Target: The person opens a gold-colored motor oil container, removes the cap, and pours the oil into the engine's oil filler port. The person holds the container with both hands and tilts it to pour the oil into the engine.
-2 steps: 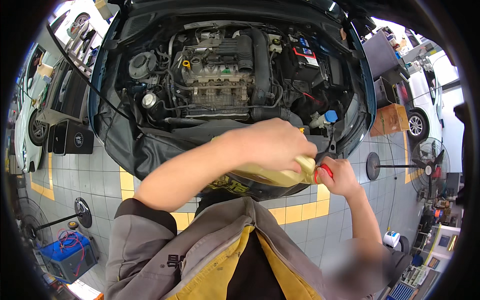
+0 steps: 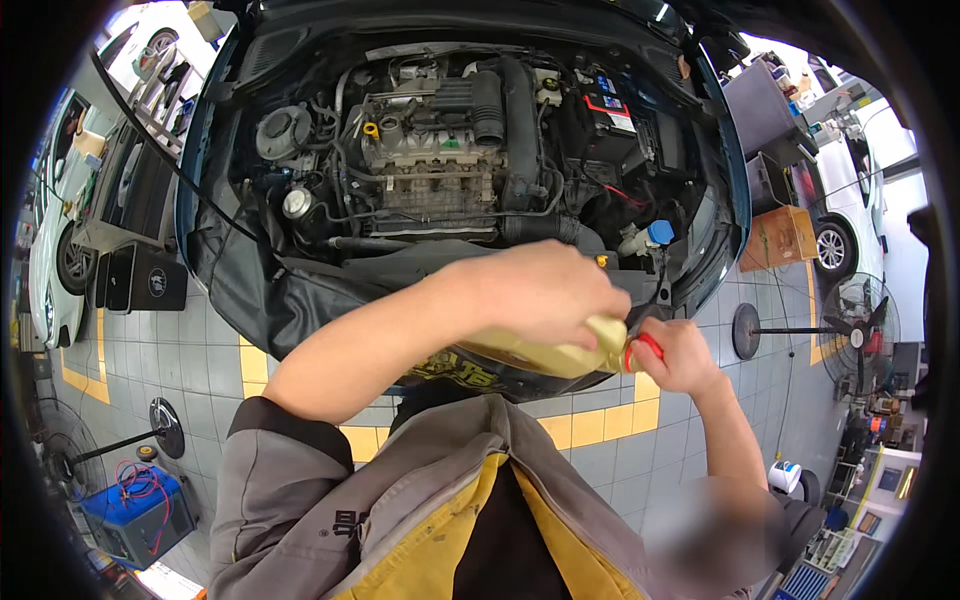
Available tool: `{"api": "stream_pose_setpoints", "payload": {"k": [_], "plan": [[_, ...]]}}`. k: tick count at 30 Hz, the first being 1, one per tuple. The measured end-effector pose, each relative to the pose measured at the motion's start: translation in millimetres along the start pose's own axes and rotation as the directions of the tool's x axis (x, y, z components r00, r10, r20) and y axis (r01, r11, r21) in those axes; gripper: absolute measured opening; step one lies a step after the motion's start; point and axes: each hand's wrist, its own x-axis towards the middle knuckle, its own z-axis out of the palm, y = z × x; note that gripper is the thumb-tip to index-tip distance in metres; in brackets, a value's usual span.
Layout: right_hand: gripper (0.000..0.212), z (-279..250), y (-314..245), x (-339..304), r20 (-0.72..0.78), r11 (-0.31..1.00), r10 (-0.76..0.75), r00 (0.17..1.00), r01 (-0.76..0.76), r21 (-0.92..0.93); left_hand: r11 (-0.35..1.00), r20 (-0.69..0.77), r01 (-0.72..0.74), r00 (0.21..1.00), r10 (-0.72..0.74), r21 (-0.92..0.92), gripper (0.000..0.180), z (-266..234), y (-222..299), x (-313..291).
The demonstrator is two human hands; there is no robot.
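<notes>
The red cap (image 2: pixel 647 350) was at the right-hand end of a golden jug (image 2: pixel 560 360), which was tipped over with its long axis running roughly left to right and its neck toward the right hand (image 2: pixel 684 357). That hand was the nearer one to the cap, its fingers curled closed around it, the thumb side uppermost. The left hand (image 2: pixel 560 290) reached across from the left, its fingers closed over the jug's handle, just left of the neck. The jug was in front of the car's engine (image 2: pixel 430 175), over the black cover (image 2: pixel 310 315) draped on the front edge, though whether it rested there or hung in the air was hard to tell, since the left hand and forearm hid much of it. It was also unclear whether the cap sat tight on the neck. Beyond the hands, the front edge of the bay stood between the jug and the engine; the blue-capped reservoir (image 2: pixel 657 234) was near the right hand, with the battery (image 2: pixel 605 125) farther back. A fan (image 2: pixel 857 340) stood well apart on the right.
</notes>
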Motion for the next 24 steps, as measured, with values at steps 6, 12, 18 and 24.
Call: {"api": "stream_pose_setpoints", "payload": {"k": [6,12,18,24], "plan": [[0.047,20.8,31.8,-12.5,0.040,0.650,0.183,0.982,-0.151,0.745,0.994,-0.212,-0.061,0.976,0.040,-0.091,0.035,20.4,5.9,-29.0],[0.037,107.1,87.3,-4.3,0.113,-0.264,0.426,0.898,0.004,0.965,0.998,-0.286,0.062,0.956,-0.066,-0.024,0.048,35.6,16.5,-74.0],[0.056,177.2,138.6,21.6,0.181,0.152,0.821,0.542,-0.514,0.844,0.992,-0.350,0.122,0.930,-0.111,0.011,0.051,53.3,29.6,-86.9],[0.067,171.6,165.0,20.7,0.000,0.447,0.833,0.553,-0.673,0.590,0.990,-0.374,0.142,0.919,-0.126,0.016,0.050,55.2,30.3,-83.3]]}}
